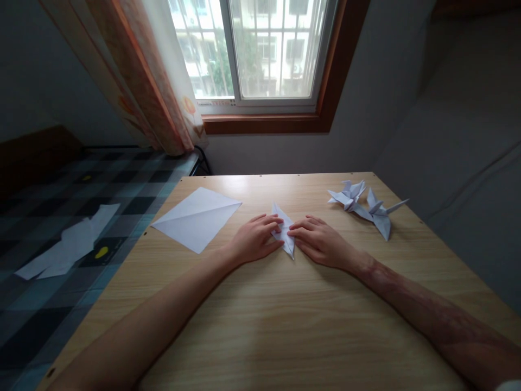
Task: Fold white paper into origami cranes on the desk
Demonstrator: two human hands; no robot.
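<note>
I'm looking at a home bedroom: a bed (61,217) with a checked cover beside the wooden table (285,315), a curtained window (260,54).

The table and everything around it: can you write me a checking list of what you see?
Surface: wooden table, flat and light brown.
Job's things: small folded paper lying on the table, pressed by both hands.
Clutter: creased paper sheet on the left; two paper cranes on the right.
Grippers: left hand and right hand, fingers flat on the folded paper.
Cables: nothing seen.
Surroundings: window, curtain, checked cloth with paper scraps.
</note>
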